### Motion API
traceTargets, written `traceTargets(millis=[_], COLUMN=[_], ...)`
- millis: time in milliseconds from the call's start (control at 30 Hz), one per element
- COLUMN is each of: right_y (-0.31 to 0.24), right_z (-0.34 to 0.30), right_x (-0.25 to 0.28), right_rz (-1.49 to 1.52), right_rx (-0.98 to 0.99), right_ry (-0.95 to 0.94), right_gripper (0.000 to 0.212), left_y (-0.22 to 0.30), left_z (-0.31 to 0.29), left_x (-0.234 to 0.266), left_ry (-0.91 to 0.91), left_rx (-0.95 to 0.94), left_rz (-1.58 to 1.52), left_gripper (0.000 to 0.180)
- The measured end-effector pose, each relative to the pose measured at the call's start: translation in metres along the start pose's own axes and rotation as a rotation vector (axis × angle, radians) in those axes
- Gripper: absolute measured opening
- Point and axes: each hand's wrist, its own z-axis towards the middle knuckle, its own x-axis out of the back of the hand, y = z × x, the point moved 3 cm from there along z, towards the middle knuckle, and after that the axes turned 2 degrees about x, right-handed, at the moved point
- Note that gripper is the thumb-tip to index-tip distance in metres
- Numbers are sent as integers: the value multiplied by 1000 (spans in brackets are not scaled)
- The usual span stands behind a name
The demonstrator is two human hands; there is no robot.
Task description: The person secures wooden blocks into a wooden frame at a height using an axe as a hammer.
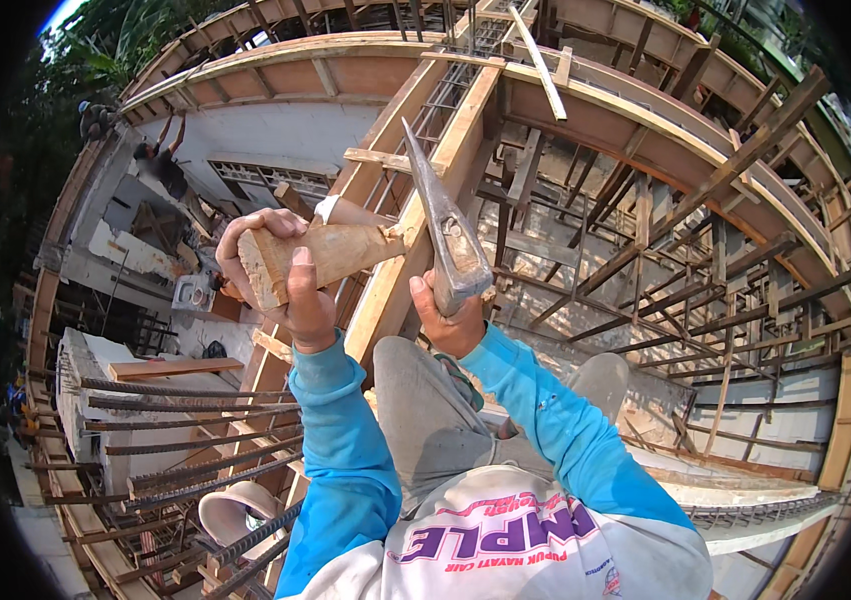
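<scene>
My left hand point(307, 300) is closed round the wide end of a short, tapered wood offcut point(340, 252), held up in front of me with its narrow end pointing right. My right hand point(450, 322) grips a hammer point(453, 240) close under its worn steel head. One end of that head is a long point aimed up and away; the other is a blunt square face. The hammer's handle is mostly hidden by my hand and sleeve. The wood's narrow end is near the hammer head; I cannot tell whether they touch. Behind both runs a timber beam form point(390, 290).
Steel bars point(445, 95) lie inside the beam form. Ribbed rebar point(195, 425) juts out at the left, above a pale hat-like object point(237, 512). Timber props point(635, 270) fill the lower level at right. A person point(163, 168) reaches up at the far left wall.
</scene>
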Motion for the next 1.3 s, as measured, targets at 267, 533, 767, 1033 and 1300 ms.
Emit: traceTargets(millis=[267, 533, 767, 1033, 1300], right_y=[225, 99, 116, 202, 93], right_z=[-222, -160, -112, -175, -136], right_x=[53, 60, -21, 9, 8], right_rz=[250, 232, -142, 180, -41], right_rx=[-1546, -1154, -322, -1292, -478], right_ry=[147, -102, -66, 15, -207], right_gripper=[18, 22, 31, 22, 27], left_y=[8, 12, 21, 22, 26], left_z=[-9, -39, -61, -71, -72], left_x=[17, -8, -26, -12, -12], left_ry=[28, -186, -328, -332, -297], left_rx=[-7, -56, -115, -138, -168], left_rz=[-9, -20, 64, 110, 104], left_gripper=[49, 49, 44, 41, 43])
